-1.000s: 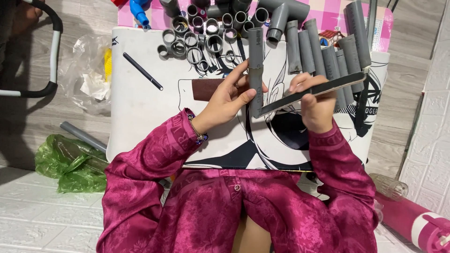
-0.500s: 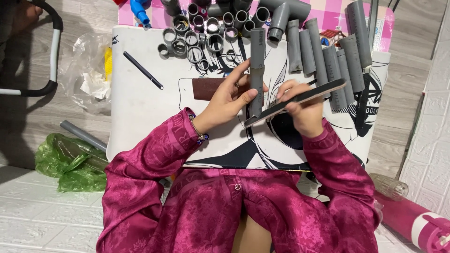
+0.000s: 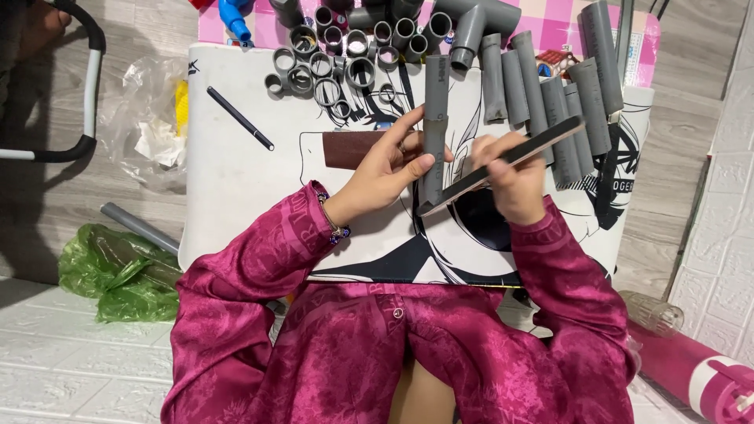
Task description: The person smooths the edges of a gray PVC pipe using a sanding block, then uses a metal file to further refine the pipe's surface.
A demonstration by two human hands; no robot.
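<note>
Since the earlier frames the right hand (image 3: 514, 177) has been sliding the long sanding file (image 3: 503, 163) a little down and toward the body, so its near tip is now sitting lower against the grey pipe (image 3: 434, 129), while the left hand (image 3: 389, 169) has hardly been shifting at all.

The grey pipe is standing with its long axis running straight away from the person, over the white printed table (image 3: 236, 188). The left hand is closing around its lower half, thumb in front and fingers wrapping behind, so this grip is shut on the pipe. The file is lying crosswise to it, slanting from low left to high right, and its lower end is touching the pipe's near end, though the exact spot of contact is probably just under the thumb and is hard to make out. The right hand is gripping the file near its middle, fingers curling over the top.

A row of cut grey pipe lengths (image 3: 542, 94) is lying just beyond the right hand, and a cluster of short pipe rings (image 3: 338, 67) is lying beyond the left.
</note>
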